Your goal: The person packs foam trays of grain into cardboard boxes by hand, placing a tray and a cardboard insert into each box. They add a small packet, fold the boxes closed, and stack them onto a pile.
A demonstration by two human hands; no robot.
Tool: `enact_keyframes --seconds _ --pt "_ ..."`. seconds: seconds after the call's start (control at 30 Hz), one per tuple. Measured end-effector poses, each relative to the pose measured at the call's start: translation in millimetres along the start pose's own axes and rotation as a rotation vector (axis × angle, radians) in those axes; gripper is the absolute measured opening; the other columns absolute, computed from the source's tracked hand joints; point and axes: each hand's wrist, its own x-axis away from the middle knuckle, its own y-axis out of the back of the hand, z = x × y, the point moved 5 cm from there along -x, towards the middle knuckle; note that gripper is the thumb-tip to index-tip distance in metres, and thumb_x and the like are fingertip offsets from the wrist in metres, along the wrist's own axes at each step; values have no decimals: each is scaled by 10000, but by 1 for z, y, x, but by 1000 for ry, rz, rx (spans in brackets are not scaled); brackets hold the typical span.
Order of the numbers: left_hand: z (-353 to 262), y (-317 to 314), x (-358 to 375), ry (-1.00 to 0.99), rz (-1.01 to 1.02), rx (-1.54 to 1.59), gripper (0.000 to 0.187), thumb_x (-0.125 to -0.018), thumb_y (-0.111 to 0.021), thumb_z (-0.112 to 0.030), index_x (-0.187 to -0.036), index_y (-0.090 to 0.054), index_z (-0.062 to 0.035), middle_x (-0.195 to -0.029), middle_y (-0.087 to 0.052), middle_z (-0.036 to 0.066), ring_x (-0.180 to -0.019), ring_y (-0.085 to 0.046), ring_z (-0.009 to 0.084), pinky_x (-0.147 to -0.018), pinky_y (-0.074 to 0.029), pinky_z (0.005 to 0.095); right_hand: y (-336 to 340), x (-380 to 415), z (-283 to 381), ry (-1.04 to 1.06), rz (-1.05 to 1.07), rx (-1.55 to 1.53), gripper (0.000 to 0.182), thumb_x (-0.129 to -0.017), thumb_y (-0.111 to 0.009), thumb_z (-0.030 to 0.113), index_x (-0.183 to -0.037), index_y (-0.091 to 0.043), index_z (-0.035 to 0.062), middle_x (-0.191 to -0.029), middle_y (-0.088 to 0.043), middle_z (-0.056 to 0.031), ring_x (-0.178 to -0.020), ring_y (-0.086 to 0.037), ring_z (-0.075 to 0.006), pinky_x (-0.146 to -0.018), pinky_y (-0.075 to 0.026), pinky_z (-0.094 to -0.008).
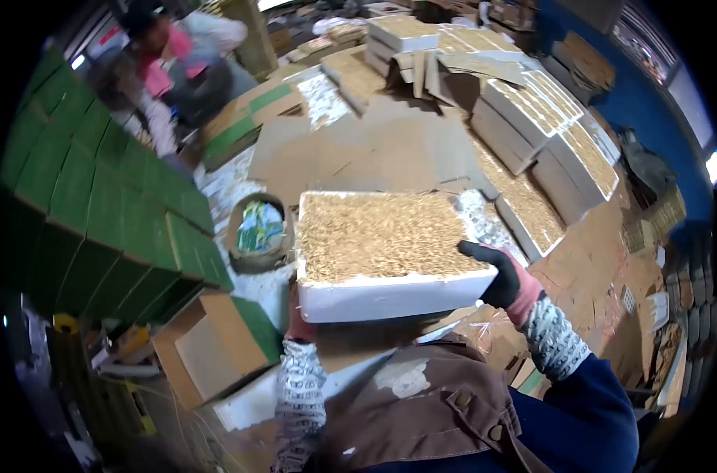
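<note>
White box (398, 299) opens up, long axis approx L-R.

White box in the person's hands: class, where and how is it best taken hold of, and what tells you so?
Probably by the two short ends of the white box, one hand from each side, supporting from below and keeping it level. It is long and straight-walled, and the loose-looking tan filling reaches about its rim, so tilting could spill it.

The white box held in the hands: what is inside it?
Loose tan bits fill the white box up to its rim. They cover its bottom, so anything deeper cannot be seen.
</note>
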Motion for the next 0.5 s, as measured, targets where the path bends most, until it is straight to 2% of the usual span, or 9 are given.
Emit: enact_keyframes --seconds 0.1,0.13,0.17,0.2,0.23,0.27,0.37,0.4,0.5 --pt "40 10 30 320 -115 272 331 -880 -554 -171 -1146 -510 19 -1076 -586 162 -1007 -553 275 -870 -429 364 -15 -28 -49 -540 -55 -275 446 -844 -613 175 -1245 -503 14 -1146 -593 -84 -988 -583 -147 -819 -474 -272" --pt "44 8 33 460 -117 363 336 -889 -550 -173 -1155 -502 25 -1110 -570 168 -1034 -538 276 -887 -419 358 -11 -34 -42 -255 -38 37 478 -819 -642 128 -1255 -490 4 -1111 -607 -71 -945 -584 -120 -791 -476 -250" --pt "12 12 27 532 -88 148 371 -880 -572 -195 -1157 -498 39 -1087 -574 184 -1007 -546 300 -880 -420 364 -12 -34 -44 -295 -77 -56 490 -805 -649 100 -1257 -487 -3 -1091 -613 -67 -942 -581 -114 -794 -474 -249" --pt "7 5 30 396 35 -202 389 -867 -590 -197 -1160 -503 44 -1058 -579 206 -984 -559 304 -869 -425 368 -5 -30 -60 -404 -82 -58 515 -790 -648 65 -1267 -470 -13 -1068 -619 -53 -914 -584 -112 -780 -479 -252" --pt "-6 3 28 516 11 -85 396 -848 -608 -157 -1172 -497 43 -1099 -566 184 -1013 -538 255 -885 -415 340 2 -25 -77 -513 -86 -59 542 -776 -648 31 -1278 -452 -22 -1044 -624 -39 -887 -587 -110 -767 -484 -255" --pt "-22 5 25 632 -9 31 412 -829 -625 -117 -1184 -492 42 -1140 -553 162 -1042 -517 205 -902 -404 312 -2 -23 -85 -478 -59 106 556 -773 -639 36 -1285 -434 -31 -1008 -640 -86 -803 -598 -137 -716 -497 -282" --pt "-40 9 24 481 71 233 551 -797 -635 -132 -1283 -433 31 -1145 -568 212 -1057 -555 266 -899 -425 333 -19 -21 -98 -436 64 699 682 -782 -646 132 -1342 -308 -64 -942 -632 -223 -844 -635 -306 -778 -492 -366" --pt "-47 13 24 450 82 205 572 -787 -636 -122 -1296 -422 25 -1156 -566 210 -1062 -555 264 -906 -422 328 -17 -15 -123 -408 136 1209 798 -773 -677 235 -1354 -244 -100 -905 -641 -204 -853 -631 -321 -754 -493 -377" --pt "-64 25 22 387 113 118 630 -755 -646 -107 -1320 -399 19 -1171 -567 206 -1067 -559 259 -920 -418 315 -46 -34 -134 -337 414 1638 849 -743 -698 346 -1330 -286 -109 -858 -652 -159 -802 -648 -254 -665 -496 -367"
